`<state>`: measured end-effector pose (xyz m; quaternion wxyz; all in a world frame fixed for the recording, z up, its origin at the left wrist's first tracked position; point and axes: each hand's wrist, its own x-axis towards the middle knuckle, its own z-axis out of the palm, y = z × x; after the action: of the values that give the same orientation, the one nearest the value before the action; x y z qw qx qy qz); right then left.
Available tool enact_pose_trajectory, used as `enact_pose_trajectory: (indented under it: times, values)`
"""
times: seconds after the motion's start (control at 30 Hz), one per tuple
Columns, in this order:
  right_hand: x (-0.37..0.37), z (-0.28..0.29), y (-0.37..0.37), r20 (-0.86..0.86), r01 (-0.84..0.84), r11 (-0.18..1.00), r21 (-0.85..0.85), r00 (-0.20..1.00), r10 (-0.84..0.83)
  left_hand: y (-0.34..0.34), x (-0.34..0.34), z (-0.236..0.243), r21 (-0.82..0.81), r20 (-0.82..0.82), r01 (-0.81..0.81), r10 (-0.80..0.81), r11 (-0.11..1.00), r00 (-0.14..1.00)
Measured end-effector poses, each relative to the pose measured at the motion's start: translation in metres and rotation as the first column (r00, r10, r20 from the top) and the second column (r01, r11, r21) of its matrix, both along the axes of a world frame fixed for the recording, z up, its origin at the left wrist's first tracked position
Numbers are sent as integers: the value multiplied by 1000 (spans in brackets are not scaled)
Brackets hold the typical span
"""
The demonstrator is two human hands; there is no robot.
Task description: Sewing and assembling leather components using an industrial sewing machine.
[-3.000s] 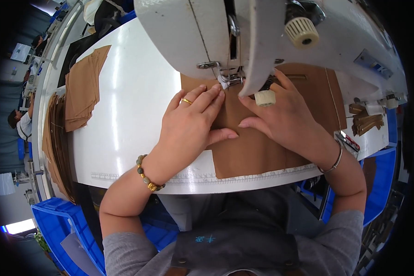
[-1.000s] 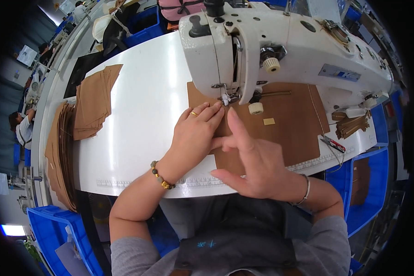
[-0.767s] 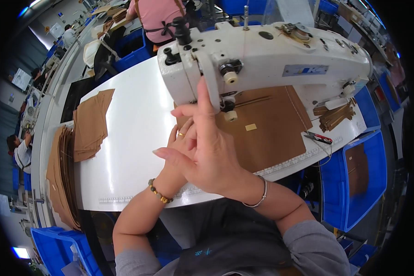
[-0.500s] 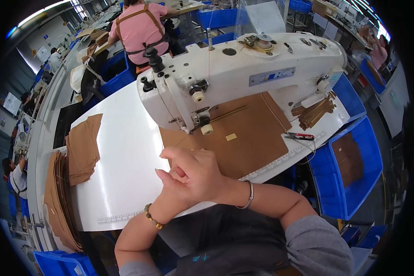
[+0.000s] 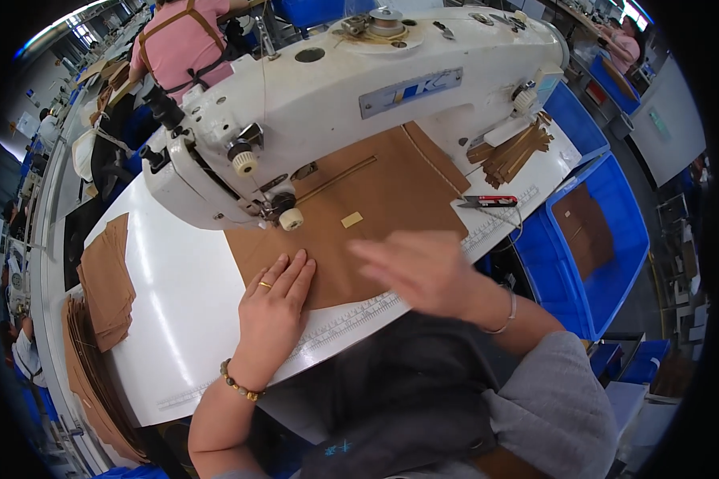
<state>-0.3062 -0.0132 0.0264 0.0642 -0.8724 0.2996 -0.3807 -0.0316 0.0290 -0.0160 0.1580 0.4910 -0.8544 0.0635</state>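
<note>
My left hand (image 5: 273, 307) lies flat, fingers together, on the near left corner of a large brown sheet (image 5: 367, 215) spread under the white sewing machine (image 5: 343, 104). My right hand (image 5: 419, 267) hovers blurred over the sheet's near edge, fingers spread, holding nothing. A small tan patch (image 5: 351, 219) lies on the sheet near the needle area. The machine's head (image 5: 284, 211) stands just beyond my left fingertips.
Red-handled snips (image 5: 491, 202) lie on the white table (image 5: 176, 319) at right, beside a bundle of brown strips (image 5: 511, 152). Stacks of brown pieces (image 5: 108, 279) sit at far left. A blue bin (image 5: 587, 231) stands right. A person in pink (image 5: 188, 40) works behind.
The view has swung left and back from the machine. My right hand lifted off the sheet, swept across my left hand, then moved rightward over the near edge. My left hand stayed pressed on the sheet.
</note>
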Motion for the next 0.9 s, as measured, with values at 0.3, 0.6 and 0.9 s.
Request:
enact_pose_trajectory:
  times: [0.3,0.6,0.9]
  values:
    - [-159,-44,-13,-189,432,900,-53,881,-434,-2,-5,11,-28,-12,-28,28,999,1000]
    - [-185,2,-4,228,716,631,299,589,-775,113,-25,28,61,-13,101,-101,993,995]
    - [12,-13,-32,-409,-67,998,19,910,69,135,-22,3,11,-63,10,-10,1000,998]
